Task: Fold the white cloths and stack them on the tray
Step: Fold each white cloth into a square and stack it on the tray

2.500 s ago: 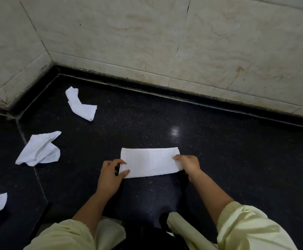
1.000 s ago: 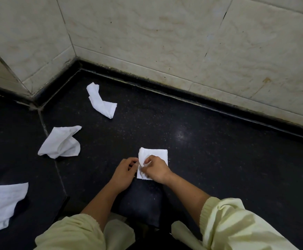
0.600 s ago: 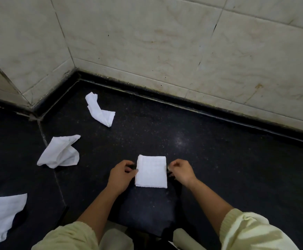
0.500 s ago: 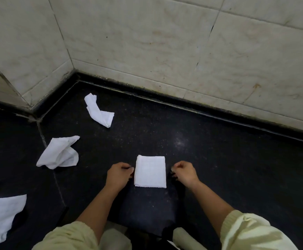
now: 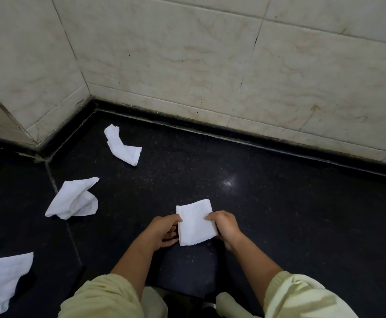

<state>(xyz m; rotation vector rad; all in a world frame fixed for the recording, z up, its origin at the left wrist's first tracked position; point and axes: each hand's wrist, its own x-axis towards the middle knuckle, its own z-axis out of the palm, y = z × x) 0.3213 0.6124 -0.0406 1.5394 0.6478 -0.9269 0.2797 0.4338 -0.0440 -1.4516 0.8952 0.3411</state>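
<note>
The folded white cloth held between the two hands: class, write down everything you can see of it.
The folded white cloth is a small, roughly rectangular pad of soft, faintly textured fabric in layers, slightly askew. The left hand grips its left edge and the right hand pinches its right edge. It sits low over the dark speckled stone surface; whether it rests there cannot be told.

Black speckled polished stone surface. On it we note: a rumpled white cloth strip at eleven o'clock, a crumpled white cloth at ten, a flat white cloth sheet at nine.
</note>
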